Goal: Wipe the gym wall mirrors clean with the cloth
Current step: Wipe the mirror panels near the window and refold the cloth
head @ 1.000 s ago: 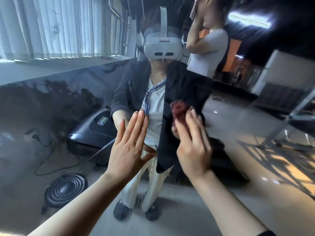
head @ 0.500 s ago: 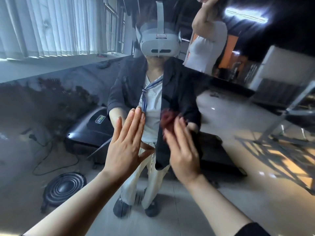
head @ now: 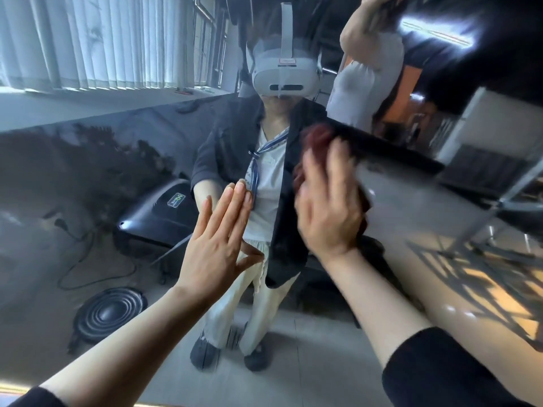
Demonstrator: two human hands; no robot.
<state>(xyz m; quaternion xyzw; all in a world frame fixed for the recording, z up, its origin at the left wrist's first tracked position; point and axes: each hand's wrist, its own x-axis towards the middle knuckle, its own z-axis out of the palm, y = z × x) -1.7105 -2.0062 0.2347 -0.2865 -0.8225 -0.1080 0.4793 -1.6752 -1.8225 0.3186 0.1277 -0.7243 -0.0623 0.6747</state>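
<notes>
The wall mirror (head: 440, 283) fills the view and reflects me with a white headset. My left hand (head: 217, 239) lies flat against the glass, fingers straight and together. My right hand (head: 329, 210) presses a dark red cloth (head: 316, 139) onto the mirror, fingers stretched over it; the hand is blurred and most of the cloth is hidden under the palm.
In the reflection a second person (head: 367, 74) stands behind me with a raised arm. A dark exercise machine (head: 158, 212), a round ribbed disc (head: 108, 312) on the floor and a cable appear at left. Vertical blinds (head: 88, 39) cover the windows.
My right hand with the cloth slid left a little, then swept up and to the right across the glass. The left hand stayed flat on the mirror.
</notes>
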